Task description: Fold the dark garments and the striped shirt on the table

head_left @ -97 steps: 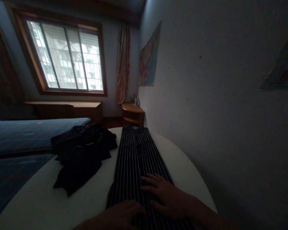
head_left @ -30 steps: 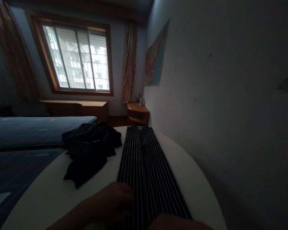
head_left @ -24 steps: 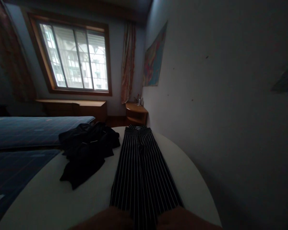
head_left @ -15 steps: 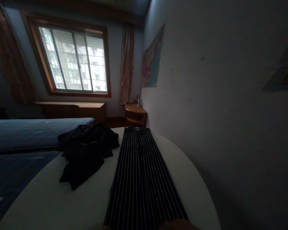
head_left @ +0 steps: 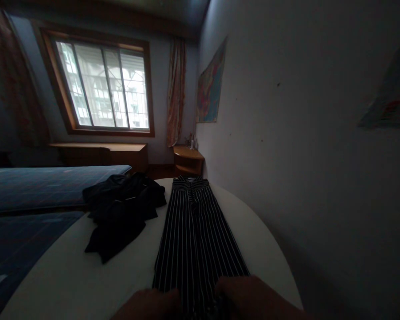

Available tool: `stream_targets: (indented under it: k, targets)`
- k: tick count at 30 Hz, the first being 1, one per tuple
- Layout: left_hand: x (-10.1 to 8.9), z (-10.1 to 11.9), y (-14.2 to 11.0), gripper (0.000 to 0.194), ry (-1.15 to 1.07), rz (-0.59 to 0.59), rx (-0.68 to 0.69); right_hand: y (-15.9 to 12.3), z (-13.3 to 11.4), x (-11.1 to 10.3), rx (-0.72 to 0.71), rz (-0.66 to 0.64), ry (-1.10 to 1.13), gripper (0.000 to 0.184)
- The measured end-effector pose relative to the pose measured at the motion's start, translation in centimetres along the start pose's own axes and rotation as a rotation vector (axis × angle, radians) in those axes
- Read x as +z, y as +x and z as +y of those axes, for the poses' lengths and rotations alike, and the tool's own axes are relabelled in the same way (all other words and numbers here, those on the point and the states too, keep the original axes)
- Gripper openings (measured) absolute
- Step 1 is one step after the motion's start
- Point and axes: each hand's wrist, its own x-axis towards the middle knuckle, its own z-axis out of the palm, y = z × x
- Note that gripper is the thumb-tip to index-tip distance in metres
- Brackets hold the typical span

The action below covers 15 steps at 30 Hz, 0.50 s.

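Black trousers with thin white stripes (head_left: 196,231) lie flat along the round white table, waistband at the far edge, legs running toward me. My left hand (head_left: 150,304) is closed on the near left part of the legs, at the bottom of the view. On the right, my right hand (head_left: 246,293) has its fingers curled round the cloth of the other leg. The fabric bunches between both hands, and the hems are hidden below the frame. To the left of the trousers, a crumpled dark garment (head_left: 123,213) rests on the table, touched by neither hand.
The round white table (head_left: 263,240) stands close to the wall on the right. Mattresses with a blue check pattern (head_left: 53,186) are at the left. Farther back are a wooden desk (head_left: 126,149), a corner shelf (head_left: 188,153) and a window (head_left: 103,84).
Both hands have come further into view at the bottom and moved up over the trouser legs. The near ends of the legs are now gathered between them. The dark garment stays put.
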Motion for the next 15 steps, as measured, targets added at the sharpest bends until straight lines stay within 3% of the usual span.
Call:
stream_targets:
  k: [3,6,11,15]
  targets:
    - [-3.9,2.3,0.7,0.015,-0.147,0.087,-0.045,0.3,-1.0,-3.7,0.030,0.008,0.184,0.026]
    - [-7.3,2.7,2.4,0.021,-0.245,0.106,-0.102,1.7,-0.1,-6.2,0.030,0.022,0.233,0.029]
    - [-11.3,-0.2,7.5,0.025,-0.228,0.200,-0.092,6.3,3.8,-8.6,0.006,0.050,0.287,0.026]
    - [-12.6,-3.5,12.0,0.027,-0.228,0.202,0.004,10.3,7.6,-9.0,0.038,0.083,0.330,0.025]
